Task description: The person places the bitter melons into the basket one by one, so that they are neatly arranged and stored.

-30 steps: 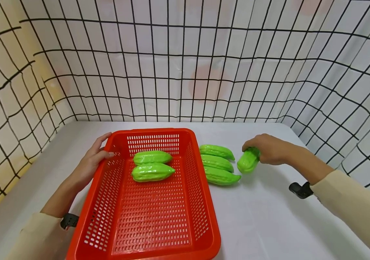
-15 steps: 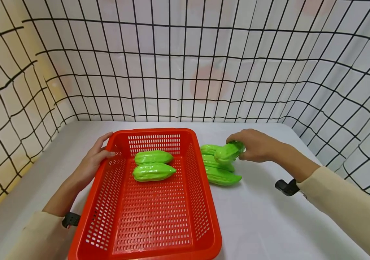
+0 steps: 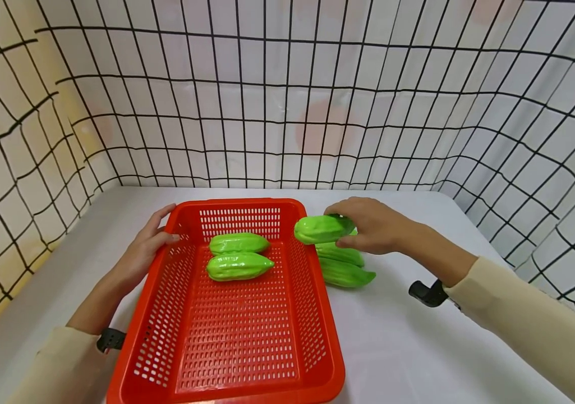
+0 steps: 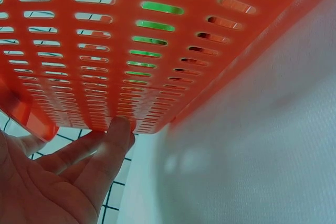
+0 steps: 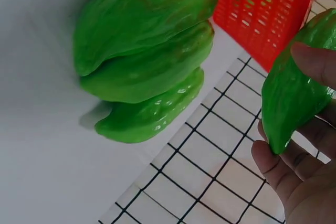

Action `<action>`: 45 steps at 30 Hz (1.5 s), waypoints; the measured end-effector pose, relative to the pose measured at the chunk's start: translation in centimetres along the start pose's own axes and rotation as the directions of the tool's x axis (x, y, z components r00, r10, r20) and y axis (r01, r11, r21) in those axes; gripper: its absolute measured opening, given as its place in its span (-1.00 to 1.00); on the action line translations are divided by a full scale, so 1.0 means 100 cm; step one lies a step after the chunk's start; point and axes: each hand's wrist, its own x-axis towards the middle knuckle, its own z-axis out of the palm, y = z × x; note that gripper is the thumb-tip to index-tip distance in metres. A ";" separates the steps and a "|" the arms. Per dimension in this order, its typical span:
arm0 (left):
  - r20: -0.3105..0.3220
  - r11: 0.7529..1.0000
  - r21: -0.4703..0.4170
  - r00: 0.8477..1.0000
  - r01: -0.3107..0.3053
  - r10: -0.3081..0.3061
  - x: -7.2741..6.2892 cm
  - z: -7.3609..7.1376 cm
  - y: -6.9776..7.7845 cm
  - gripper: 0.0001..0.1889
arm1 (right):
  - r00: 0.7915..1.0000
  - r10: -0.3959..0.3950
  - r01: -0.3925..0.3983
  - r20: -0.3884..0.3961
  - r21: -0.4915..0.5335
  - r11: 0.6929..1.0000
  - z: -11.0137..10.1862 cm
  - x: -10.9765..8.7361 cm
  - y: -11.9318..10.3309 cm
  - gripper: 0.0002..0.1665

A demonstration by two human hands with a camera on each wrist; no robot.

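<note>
My right hand [image 3: 375, 225] holds a glossy green, ridged bitter melon [image 3: 321, 229] over the right rim of a red plastic basket [image 3: 336, 348]. In the right wrist view the fingers and thumb are curled round this melon [image 5: 296, 90], its pointed tip near the fingertips. Below it on the table lie several more bitter melons [image 3: 345, 274] side by side, partly hidden in the head view. Two bitter melons [image 3: 239, 266] lie inside the basket near its far end. My left hand [image 3: 138, 255] grips the basket's left rim, its fingers against the outer wall in the left wrist view.
A white-covered table [image 3: 393, 336] supports everything. Black wire grid [image 3: 287, 112] with white sheeting behind it encloses the table at the back and both sides. The basket's walls and floor are slotted.
My right hand has carried the held bitter melon leftward, from beside the row on the table to the basket's right rim. The melon has turned more sideways. The left hand stays in place.
</note>
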 end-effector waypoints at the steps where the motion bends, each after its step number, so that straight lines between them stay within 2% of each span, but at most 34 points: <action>1: 0.001 1.000 -0.001 1.000 0.000 0.000 0.000 0.000 0.000 -0.25 | 1.000 -0.007 0.007 -0.002 0.003 1.000 0.000 0.001 -0.001 -0.48; 13: 0.002 1.000 0.005 1.000 0.001 -0.001 0.000 0.000 0.001 -0.24 | 0.998 -0.057 0.056 0.021 0.065 0.996 0.003 0.023 -0.028 -0.46; 17: 0.001 1.000 0.008 1.000 0.003 -0.003 0.000 0.000 0.000 -0.24 | 0.997 -0.042 0.036 0.063 0.084 0.996 0.003 0.032 -0.039 -0.45; 25: -0.005 1.000 0.024 1.000 0.001 -0.001 -0.001 0.000 0.001 -0.23 | 0.991 0.000 -0.026 0.131 0.201 0.979 -0.003 0.048 -0.064 -0.45; 32: -0.011 1.000 0.027 1.000 -0.006 0.006 -0.002 0.001 0.001 -0.23 | 0.980 0.029 -0.075 0.194 0.230 0.970 -0.004 0.058 -0.081 -0.43; 36: -0.014 1.000 0.030 1.000 -0.008 0.009 -0.002 0.001 0.002 -0.22 | 0.975 0.020 -0.072 0.221 0.230 0.971 -0.001 0.065 -0.091 -0.42; 45: -0.007 1.000 0.023 1.000 -0.009 0.009 -0.002 0.000 0.001 -0.23 | 0.962 -0.018 -0.050 0.273 0.240 0.970 0.005 0.078 -0.114 -0.55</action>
